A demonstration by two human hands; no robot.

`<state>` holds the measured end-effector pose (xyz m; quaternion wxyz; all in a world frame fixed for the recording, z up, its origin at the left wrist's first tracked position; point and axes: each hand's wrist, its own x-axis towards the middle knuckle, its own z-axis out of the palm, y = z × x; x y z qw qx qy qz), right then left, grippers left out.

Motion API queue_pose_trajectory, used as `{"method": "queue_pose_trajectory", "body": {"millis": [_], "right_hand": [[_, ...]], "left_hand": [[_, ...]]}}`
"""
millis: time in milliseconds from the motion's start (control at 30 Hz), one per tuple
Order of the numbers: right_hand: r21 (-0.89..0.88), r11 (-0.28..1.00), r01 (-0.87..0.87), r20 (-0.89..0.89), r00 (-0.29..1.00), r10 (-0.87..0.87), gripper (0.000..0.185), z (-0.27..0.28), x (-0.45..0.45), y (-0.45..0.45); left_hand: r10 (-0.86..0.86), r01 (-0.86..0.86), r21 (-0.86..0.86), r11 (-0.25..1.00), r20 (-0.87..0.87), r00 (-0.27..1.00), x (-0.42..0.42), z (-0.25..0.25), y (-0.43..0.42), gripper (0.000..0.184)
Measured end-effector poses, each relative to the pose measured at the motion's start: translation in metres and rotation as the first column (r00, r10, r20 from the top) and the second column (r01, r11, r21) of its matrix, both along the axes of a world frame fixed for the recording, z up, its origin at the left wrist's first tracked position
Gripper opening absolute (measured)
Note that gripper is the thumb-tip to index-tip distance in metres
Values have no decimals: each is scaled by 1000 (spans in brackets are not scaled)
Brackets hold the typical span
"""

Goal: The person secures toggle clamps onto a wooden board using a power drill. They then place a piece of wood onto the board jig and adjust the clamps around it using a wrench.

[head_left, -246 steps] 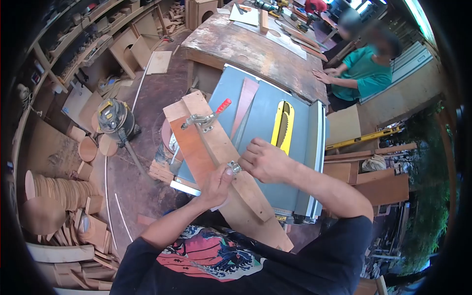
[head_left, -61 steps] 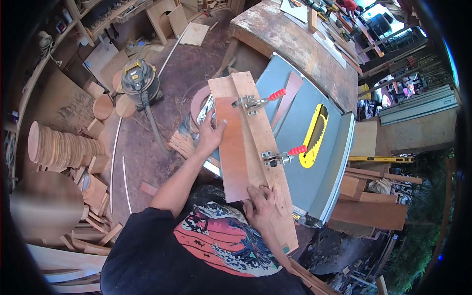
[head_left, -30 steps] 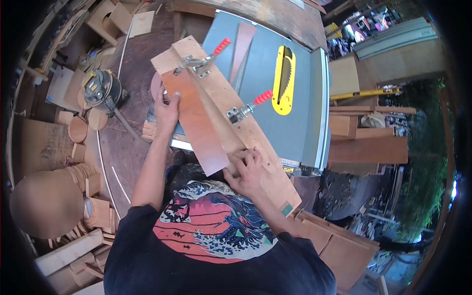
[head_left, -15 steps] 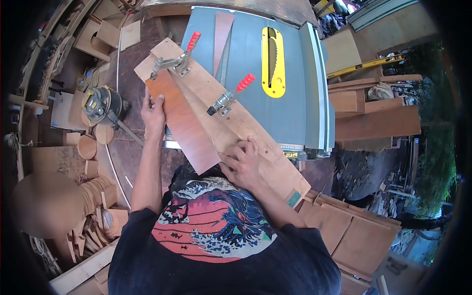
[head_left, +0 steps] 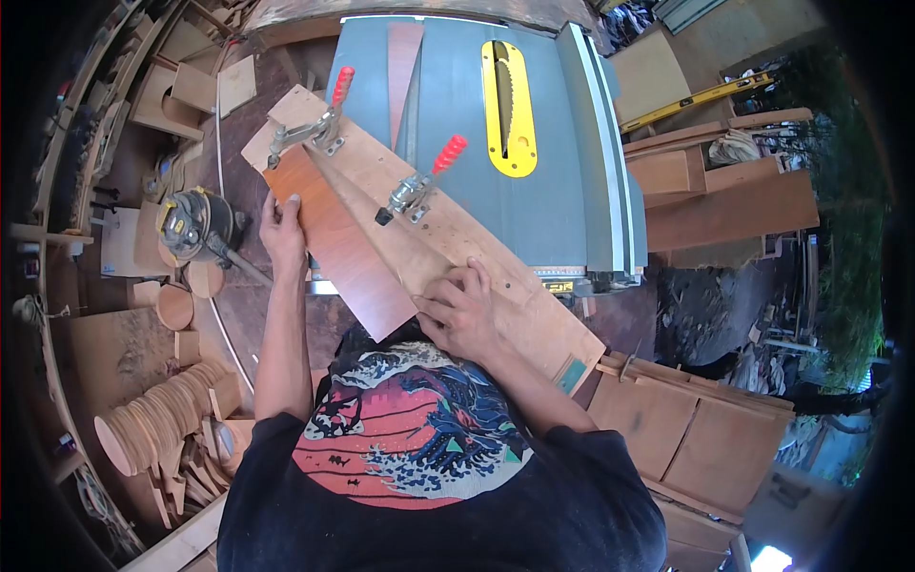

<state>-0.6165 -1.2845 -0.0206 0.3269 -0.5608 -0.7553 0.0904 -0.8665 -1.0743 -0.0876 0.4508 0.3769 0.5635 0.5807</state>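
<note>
A reddish-brown wood panel [head_left: 338, 243] lies slanted on a long plywood jig board [head_left: 496, 296]. My left hand [head_left: 283, 234] grips the panel's left edge, thumb on top and fingers partly hidden beneath. At the panel's near right corner is my right hand [head_left: 462, 310], its thumb and index finger at that corner and its other fingers bent over the jig board. Two red-handled toggle clamps are fixed on the jig: the far clamp [head_left: 310, 129] has its tip over the panel's far end, while the near clamp [head_left: 412, 195] stands with its handle raised.
Beneath the jig is a table saw [head_left: 448, 210] with a yellow blade insert [head_left: 510, 110] and a fence [head_left: 605, 153] on the right. A thin wood strip [head_left: 403, 71] rests on its top. A shop vacuum [head_left: 195, 224] and stacked wooden discs [head_left: 162, 419] stand left.
The view has shifted, so the saw and jig appear farther left. Both hands keep their places on the panel and jig, with little visible movement between them.
</note>
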Motion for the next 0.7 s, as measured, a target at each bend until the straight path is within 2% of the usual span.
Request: {"method": "queue_pose_trajectory", "body": {"millis": [400, 700], "right_hand": [[-3, 1000, 27, -29, 999, -27, 26, -3, 2, -2], [-8, 1000, 12, -58, 998, -12, 25, -1, 3, -2]], "left_hand": [[-43, 43, -9, 999, -30, 999, -5, 1, 0, 51], [-119, 118, 10, 993, 55, 991, -2, 12, -2, 48]]}}
